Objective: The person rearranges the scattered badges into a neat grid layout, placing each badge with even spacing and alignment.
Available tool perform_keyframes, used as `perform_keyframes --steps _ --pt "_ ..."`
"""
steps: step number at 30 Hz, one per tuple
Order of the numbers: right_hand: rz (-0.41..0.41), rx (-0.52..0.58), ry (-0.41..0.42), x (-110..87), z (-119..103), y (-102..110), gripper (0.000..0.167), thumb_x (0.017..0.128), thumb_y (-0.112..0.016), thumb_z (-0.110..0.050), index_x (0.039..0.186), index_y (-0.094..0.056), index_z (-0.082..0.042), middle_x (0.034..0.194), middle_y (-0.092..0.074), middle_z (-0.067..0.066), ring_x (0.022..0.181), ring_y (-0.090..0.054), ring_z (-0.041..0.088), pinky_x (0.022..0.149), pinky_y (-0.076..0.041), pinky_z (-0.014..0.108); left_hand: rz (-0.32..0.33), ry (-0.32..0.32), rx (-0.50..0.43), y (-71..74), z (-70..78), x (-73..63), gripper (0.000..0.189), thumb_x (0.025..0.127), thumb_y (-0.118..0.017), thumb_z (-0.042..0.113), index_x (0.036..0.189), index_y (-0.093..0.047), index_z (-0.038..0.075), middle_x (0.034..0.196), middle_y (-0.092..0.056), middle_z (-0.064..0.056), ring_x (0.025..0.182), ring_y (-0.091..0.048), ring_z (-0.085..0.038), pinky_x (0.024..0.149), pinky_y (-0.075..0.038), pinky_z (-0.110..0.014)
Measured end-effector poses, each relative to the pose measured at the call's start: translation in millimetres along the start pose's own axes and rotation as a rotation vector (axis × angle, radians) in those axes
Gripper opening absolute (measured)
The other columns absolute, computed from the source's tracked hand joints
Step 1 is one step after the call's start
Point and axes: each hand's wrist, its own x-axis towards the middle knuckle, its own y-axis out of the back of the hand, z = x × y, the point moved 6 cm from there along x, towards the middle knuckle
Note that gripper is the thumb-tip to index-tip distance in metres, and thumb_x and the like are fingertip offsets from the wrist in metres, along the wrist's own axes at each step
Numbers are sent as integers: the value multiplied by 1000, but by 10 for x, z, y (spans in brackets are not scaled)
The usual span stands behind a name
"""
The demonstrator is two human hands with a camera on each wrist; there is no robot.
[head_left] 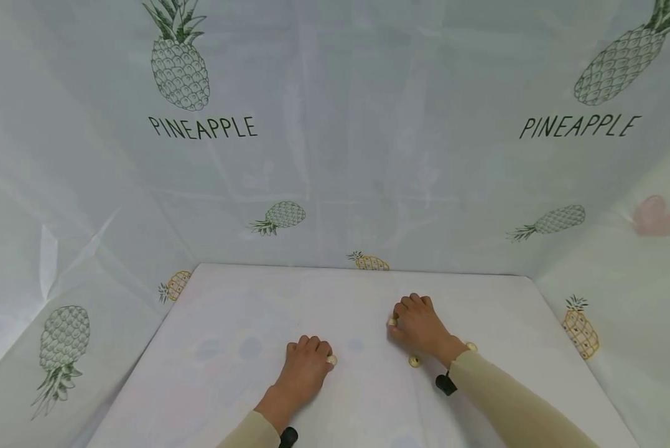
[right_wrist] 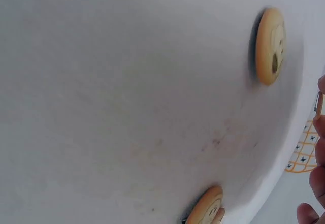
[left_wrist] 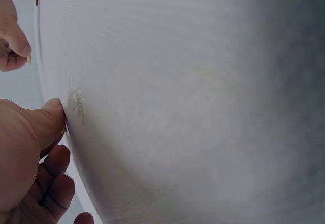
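My left hand (head_left: 305,368) is low over the table, left of centre, and pinches a small pale round disc (head_left: 331,359) at the thumb side. In the left wrist view only a sliver of that disc (left_wrist: 63,130) shows behind the thumb. Farther back on the right, my right hand (head_left: 421,323) holds a similar disc (head_left: 392,322) between thumb and fingers; the right wrist view catches it edge-on. Two more wooden discs lie flat near the right wrist: one (head_left: 414,361) below it, another (head_left: 471,346) beside the sleeve. Face-like markings show on a lying disc (right_wrist: 270,46).
A white cloth covers the table (head_left: 245,311). Pale sheeting (head_left: 357,168) printed with pineapples hangs behind it and along both sides. Black wrist devices, such as the right one (head_left: 445,384), sit below the wrists.
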Motion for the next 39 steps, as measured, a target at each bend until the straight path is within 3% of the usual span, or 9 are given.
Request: perform_keyframes --steps 20,39 --pt "-40 -5 -17 72 136 -151 16 90 -76 -27 91 -69 -12 93 -62 2 92 -51 24 88 -41 51 2 4 -15 -19 -17 7 21 97 -76 34 107 -65 20 101 -60 3 91 -47 -16 82 -43 -43" --pt "-84 -20 -39 90 158 -157 17 91 -74 -30 93 -70 -14 91 -60 0 90 -49 23 88 -41 50 18 -7 -27 -57 -41 12 20 97 -77 33 107 -64 20 100 -59 4 90 -47 -16 81 -44 -43"
